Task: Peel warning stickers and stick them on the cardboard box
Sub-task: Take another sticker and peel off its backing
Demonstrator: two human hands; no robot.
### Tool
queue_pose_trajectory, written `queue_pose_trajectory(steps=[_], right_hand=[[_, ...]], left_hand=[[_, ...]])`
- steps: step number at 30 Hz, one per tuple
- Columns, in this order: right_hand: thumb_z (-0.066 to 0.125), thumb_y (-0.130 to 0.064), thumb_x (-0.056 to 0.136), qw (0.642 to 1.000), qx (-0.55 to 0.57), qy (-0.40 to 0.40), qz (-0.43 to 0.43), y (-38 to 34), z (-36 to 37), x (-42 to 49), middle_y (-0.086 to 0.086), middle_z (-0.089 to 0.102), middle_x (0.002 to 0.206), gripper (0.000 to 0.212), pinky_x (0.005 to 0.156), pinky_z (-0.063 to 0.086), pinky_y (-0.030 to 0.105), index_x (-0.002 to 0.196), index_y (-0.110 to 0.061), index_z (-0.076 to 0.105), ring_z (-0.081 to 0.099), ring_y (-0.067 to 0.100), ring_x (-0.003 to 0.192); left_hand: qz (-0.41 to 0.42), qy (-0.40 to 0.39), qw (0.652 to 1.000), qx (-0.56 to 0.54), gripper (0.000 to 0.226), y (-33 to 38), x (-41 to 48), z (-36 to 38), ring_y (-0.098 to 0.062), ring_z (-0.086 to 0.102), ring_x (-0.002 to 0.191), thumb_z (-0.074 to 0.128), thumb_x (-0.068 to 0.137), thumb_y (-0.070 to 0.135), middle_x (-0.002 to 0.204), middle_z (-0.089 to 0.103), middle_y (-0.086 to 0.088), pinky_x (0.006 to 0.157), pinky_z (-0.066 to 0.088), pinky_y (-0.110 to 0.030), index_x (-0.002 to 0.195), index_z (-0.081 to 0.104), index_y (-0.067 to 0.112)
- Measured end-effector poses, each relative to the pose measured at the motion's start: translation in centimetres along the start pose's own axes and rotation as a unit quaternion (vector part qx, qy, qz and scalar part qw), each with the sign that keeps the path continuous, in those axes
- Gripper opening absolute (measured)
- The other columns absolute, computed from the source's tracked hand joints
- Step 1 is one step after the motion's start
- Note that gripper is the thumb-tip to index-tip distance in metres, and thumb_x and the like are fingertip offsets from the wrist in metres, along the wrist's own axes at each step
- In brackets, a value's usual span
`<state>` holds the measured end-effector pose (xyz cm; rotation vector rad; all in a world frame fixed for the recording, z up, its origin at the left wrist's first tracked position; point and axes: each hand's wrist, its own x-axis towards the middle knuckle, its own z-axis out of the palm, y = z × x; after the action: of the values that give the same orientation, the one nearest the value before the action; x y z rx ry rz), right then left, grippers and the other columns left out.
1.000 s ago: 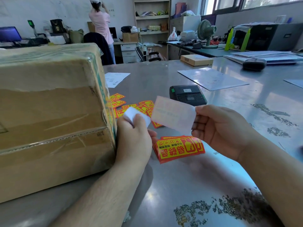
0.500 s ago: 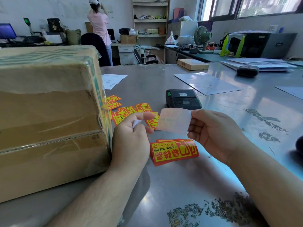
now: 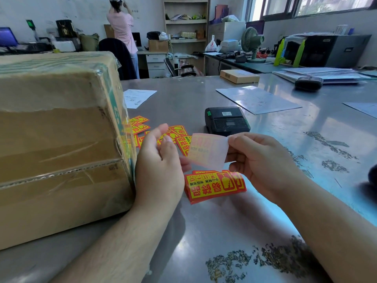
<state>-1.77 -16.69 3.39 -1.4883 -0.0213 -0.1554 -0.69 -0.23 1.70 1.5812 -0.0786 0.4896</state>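
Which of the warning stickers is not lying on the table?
The sticker pinched by the right hand: it is held in the air, pale back toward the camera. The stack and the scattered stickers lie on the table, printed side up.

A grey metal desk (image 3: 224, 231) carried a large cardboard box (image 3: 57, 144) at the left, a stack of warning stickers (image 3: 214, 185) near the middle, loose stickers (image 3: 138, 124) scattered beyond, a black printer (image 3: 226, 120) farther back, and paper sheets (image 3: 257, 100) toward the far side.

Light: bright daylight from windows (image 3: 318, 7) far right | Glare: sheen on metal table (image 3: 204, 231) | Shadows: soft under forearms | Distortion: wide-angle bowing at edges | Focus: slight softness.
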Motion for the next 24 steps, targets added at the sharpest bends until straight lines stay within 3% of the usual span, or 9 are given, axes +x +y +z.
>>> queue_pose_trajectory(steps=[3, 6, 8, 10, 14, 16, 19, 22, 24], right_hand=[[0.050, -0.007, 0.094, 1.000, -0.005, 0.005, -0.003, 0.05, -0.09, 0.00, 0.013, 0.073, 0.076, 0.033, 0.053, 0.042, 0.030, 0.070, -0.011, 0.073, 0.064, 0.017, 0.061], [0.050, -0.008, 0.094, 1.000, -0.015, 0.011, -0.007, 0.09, -0.13, 0.02, 0.012, 0.074, 0.077, 0.030, 0.055, 0.043, 0.030, 0.074, -0.010, 0.073, 0.065, 0.017, 0.063], [0.051, -0.008, 0.094, 1.000, -0.021, 0.014, -0.008, 0.17, -0.13, 0.01, 0.014, 0.074, 0.079, 0.028, 0.055, 0.043, 0.031, 0.076, -0.009, 0.072, 0.066, 0.017, 0.063], [0.051, -0.008, 0.094, 1.000, -0.023, 0.015, -0.009, 0.26, -0.15, 0.04, 0.016, 0.074, 0.080, 0.028, 0.055, 0.043, 0.031, 0.076, -0.009, 0.072, 0.066, 0.018, 0.063], [0.051, -0.008, 0.094, 0.999, -0.035, 0.013, -0.011, 0.36, -0.17, 0.09, 0.018, 0.074, 0.083, 0.026, 0.055, 0.044, 0.031, 0.077, -0.007, 0.072, 0.067, 0.019, 0.066], [0.051, -0.008, 0.093, 0.999, -0.041, 0.013, -0.015, 0.44, -0.18, 0.12, 0.019, 0.075, 0.085, 0.024, 0.054, 0.044, 0.030, 0.081, -0.004, 0.071, 0.067, 0.020, 0.067], [0.051, -0.008, 0.093, 0.998, -0.057, 0.022, -0.027, 0.58, -0.24, 0.14, 0.021, 0.074, 0.085, 0.023, 0.054, 0.044, 0.031, 0.083, -0.001, 0.070, 0.068, 0.023, 0.070], [0.052, -0.009, 0.092, 0.996, -0.072, 0.027, -0.035, 0.68, -0.28, 0.13, 0.020, 0.074, 0.085, 0.022, 0.056, 0.045, 0.033, 0.082, -0.003, 0.071, 0.070, 0.024, 0.072], [0.053, -0.011, 0.092, 0.996, -0.081, 0.024, -0.040, 0.72, -0.26, 0.07, 0.019, 0.075, 0.085, 0.023, 0.058, 0.046, 0.034, 0.081, -0.006, 0.072, 0.071, 0.025, 0.074]], left_hand=[[-0.012, -0.003, 1.000, -0.020, 0.029, 0.33, 0.04, 0.02, -0.014, 0.070, 0.071, 0.038, 0.105, 0.016, 0.076, 0.063, -0.002, 0.068, 0.060, -0.027, 0.127, 0.053, 0.027], [0.001, -0.023, 1.000, -0.002, 0.030, 0.52, 0.13, -0.11, -0.009, 0.067, 0.061, 0.039, 0.104, 0.014, 0.094, 0.070, 0.005, 0.055, 0.053, -0.020, 0.127, 0.053, 0.028], [0.038, -0.034, 0.998, 0.046, 0.028, 0.58, -0.06, -0.22, -0.004, 0.059, 0.051, 0.043, 0.103, 0.018, 0.088, 0.071, 0.011, 0.049, 0.046, -0.015, 0.126, 0.055, 0.030], [0.070, -0.044, 0.993, 0.083, 0.025, 0.69, -0.30, -0.28, -0.002, 0.055, 0.051, 0.045, 0.102, 0.027, 0.076, 0.067, 0.012, 0.052, 0.042, -0.012, 0.123, 0.059, 0.031], [0.073, -0.049, 0.986, 0.140, 0.030, 0.45, -0.30, -0.33, 0.001, 0.060, 0.072, 0.045, 0.100, 0.040, 0.072, 0.064, 0.014, 0.056, 0.042, -0.009, 0.103, 0.072, 0.026], [0.072, -0.050, 0.982, 0.169, 0.031, 0.10, -0.13, -0.36, -0.001, 0.062, 0.077, 0.051, 0.097, 0.041, 0.078, 0.070, 0.011, 0.057, 0.045, -0.010, 0.099, 0.075, 0.023], [0.097, -0.068, 0.971, 0.209, 0.035, -0.06, -0.36, -0.31, -0.004, 0.065, 0.079, 0.052, 0.093, 0.048, 0.081, 0.073, 0.011, 0.064, 0.055, -0.027, 0.099, 0.077, 0.024], [0.112, -0.094, 0.965, 0.217, 0.035, 0.17, -0.63, -0.34, -0.004, 0.059, 0.062, 0.054, 0.095, 0.043, 0.059, 0.063, 0.017, 0.049, 0.042, -0.021, 0.072, 0.073, 0.026], [0.124, -0.103, 0.962, 0.222, 0.048, 0.35, -0.73, -0.33, -0.008, 0.047, 0.050, 0.053, 0.096, 0.041, 0.046, 0.049, 0.013, 0.044, 0.028, -0.018, 0.051, 0.055, 0.025]])
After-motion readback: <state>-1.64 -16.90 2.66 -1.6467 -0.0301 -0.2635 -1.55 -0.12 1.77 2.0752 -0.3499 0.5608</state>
